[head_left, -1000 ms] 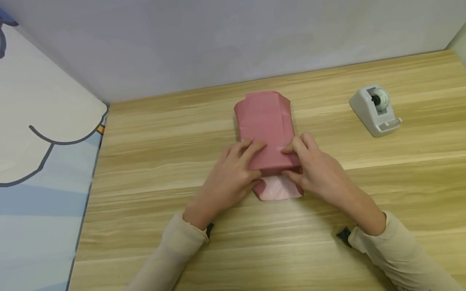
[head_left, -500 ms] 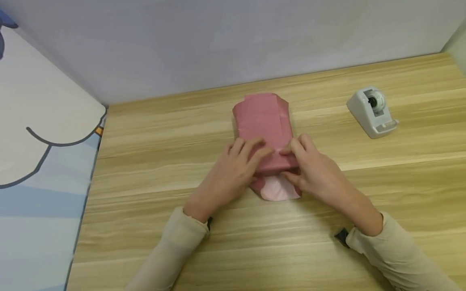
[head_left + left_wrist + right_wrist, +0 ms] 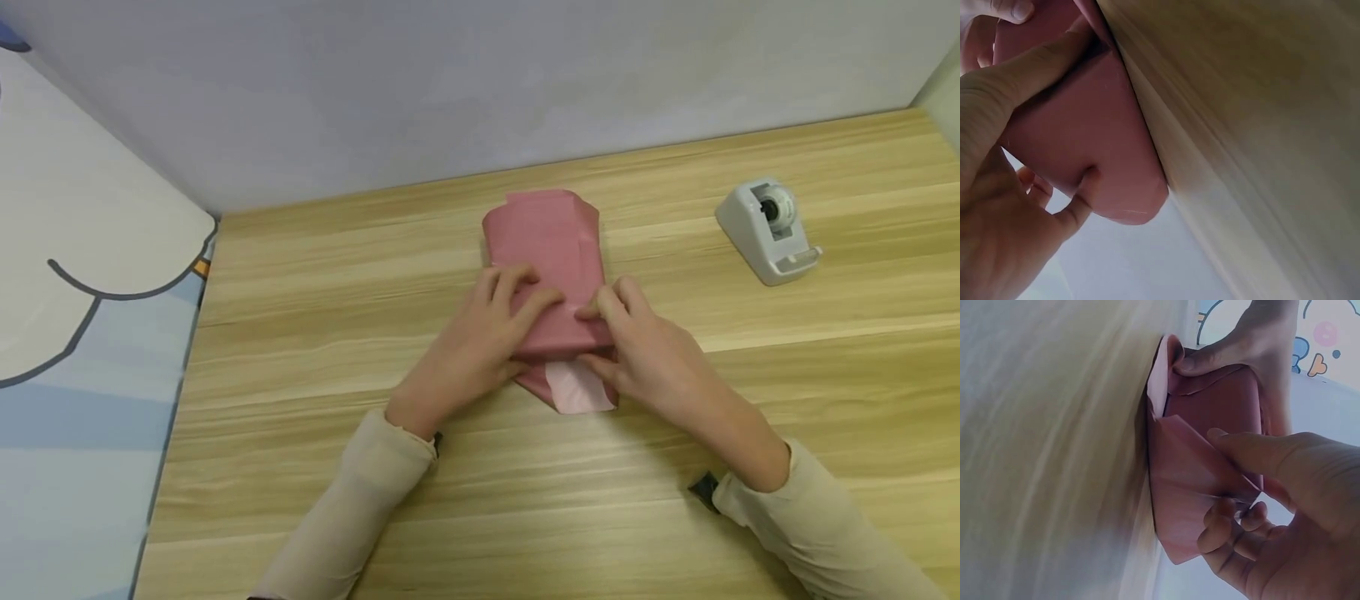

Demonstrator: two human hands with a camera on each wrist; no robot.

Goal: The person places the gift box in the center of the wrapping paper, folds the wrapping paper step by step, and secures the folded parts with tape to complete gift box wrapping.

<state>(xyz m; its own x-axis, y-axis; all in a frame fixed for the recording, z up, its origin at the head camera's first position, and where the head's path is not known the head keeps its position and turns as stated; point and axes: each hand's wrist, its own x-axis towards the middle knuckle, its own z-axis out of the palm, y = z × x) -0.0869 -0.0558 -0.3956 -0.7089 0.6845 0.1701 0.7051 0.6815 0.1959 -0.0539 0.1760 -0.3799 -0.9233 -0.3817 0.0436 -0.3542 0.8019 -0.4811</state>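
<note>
A box-shaped package [image 3: 547, 237] in pink wrapping paper lies on the table, its far end of paper standing out loose. At its near end a paper flap [image 3: 579, 388] spreads toward me, showing a pale inner side. My left hand [image 3: 467, 343] grips the package's left side, fingers bent over the top and thumb tucking the paper inward at the near end. My right hand [image 3: 654, 354] holds the near right corner, index finger on top and thumb against the end. In the right wrist view, the folded end [image 3: 1222, 400] shows between both thumbs.
A light grey tape dispenser [image 3: 772, 232] with a clear roll stands at the back right of the wooden table [image 3: 315, 333]. A grey-white wall [image 3: 450, 92] rises behind the table, and a panel with cartoon drawings [image 3: 82, 250] borders it on the left.
My left fingers have shifted up and over the package top. The left side of the near flap has folded inward, narrowing the pale area. My right hand has stayed nearly in place.
</note>
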